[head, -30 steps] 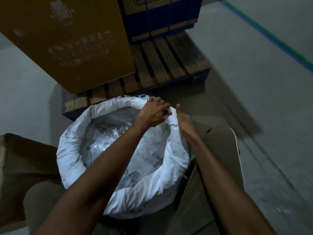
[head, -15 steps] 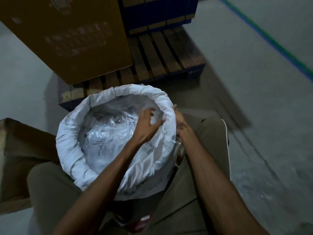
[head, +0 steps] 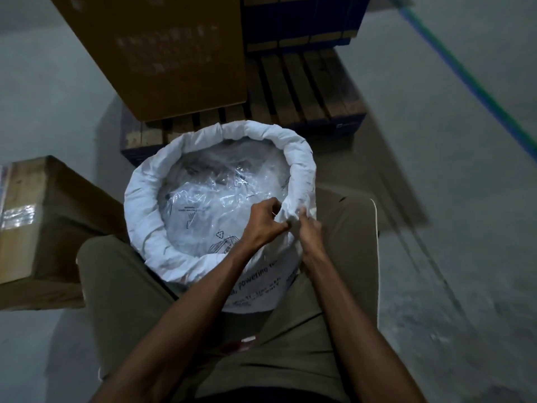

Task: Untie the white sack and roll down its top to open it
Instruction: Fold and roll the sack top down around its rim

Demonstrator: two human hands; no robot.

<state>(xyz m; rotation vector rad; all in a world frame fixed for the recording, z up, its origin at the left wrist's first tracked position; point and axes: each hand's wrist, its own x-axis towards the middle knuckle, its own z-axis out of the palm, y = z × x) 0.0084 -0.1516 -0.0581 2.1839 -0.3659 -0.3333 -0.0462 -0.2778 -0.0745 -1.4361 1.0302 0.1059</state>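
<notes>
The white sack [head: 145, 199] stands open between my knees, its top rolled down into a thick ring. Clear plastic packets [head: 209, 205] with black print fill the inside. My left hand [head: 266, 221] reaches across from inside the mouth and pinches the rolled rim at its near right side. Just outside the sack, my right hand [head: 309, 228] grips the same stretch of rim. The two hands almost touch. Black lettering shows on the sack's outer wall below my left wrist.
A wooden pallet [head: 305, 91] lies behind the sack, carrying a large brown carton [head: 162, 50] and a blue-banded box [head: 302, 21]. Another cardboard box [head: 37, 228] sits at my left. Grey concrete floor with a green and blue line [head: 470, 80] stretches to the right.
The hands have shifted from the far right of the rim to its near right side. My left hand came out of the sack's middle and closed on the rim.
</notes>
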